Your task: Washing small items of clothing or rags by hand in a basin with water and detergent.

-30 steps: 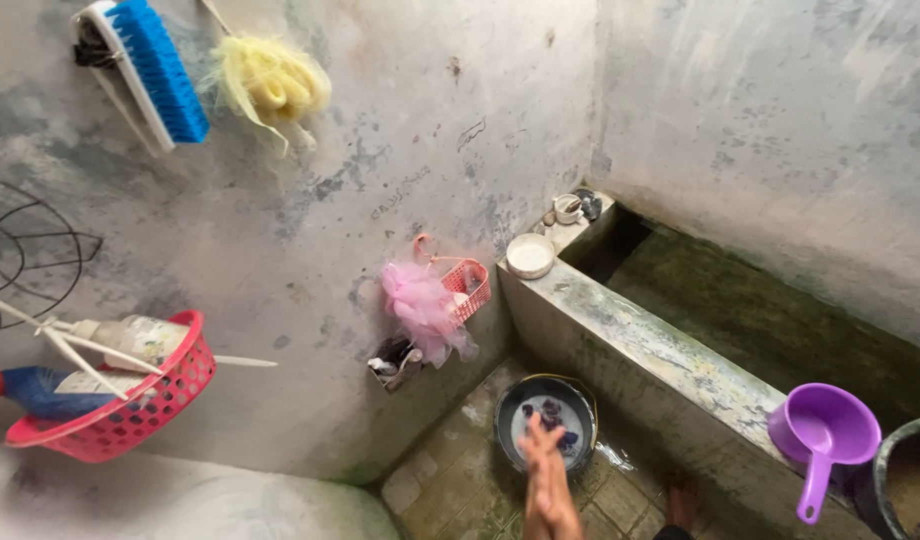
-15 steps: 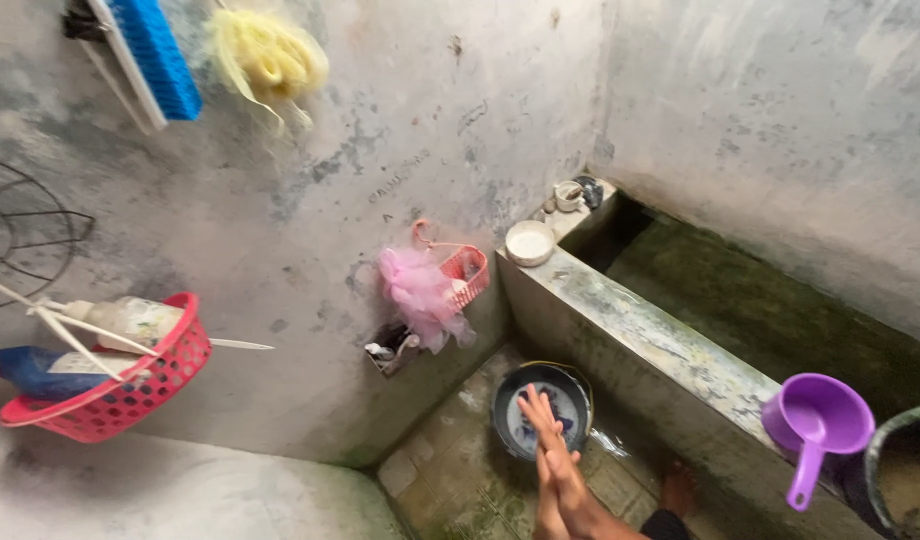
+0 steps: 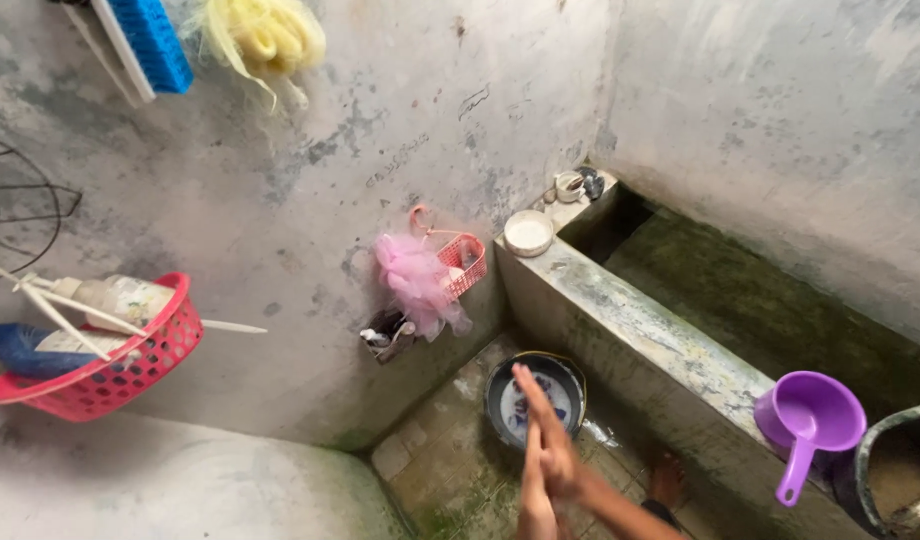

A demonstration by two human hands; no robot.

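My right hand point(image 3: 548, 430) and my left hand point(image 3: 533, 492) are pressed flat, palm against palm, fingers stretched out and holding nothing. They hover over the near side of a dark round basin point(image 3: 578, 372) that stands on the wet tiled floor. The basin holds water and some dark bits of cloth. My right forearm comes in from the lower right. My bare foot point(image 3: 666, 478) rests on the tiles just right of the hands.
A concrete water tank wall point(image 3: 640, 320) runs right of the basin, with a white bowl point(image 3: 528, 232) on its far end and a purple dipper point(image 3: 810, 425) beside a dark bucket point(image 3: 895, 465). On the wall hang a pink mesh sponge point(image 3: 415, 285), a red basket point(image 3: 110, 375) and a blue brush point(image 3: 152, 40).
My palms have slid against each other, the right hand reaching further over the basin. The view has tipped down a little, so the wall items sit higher in frame.
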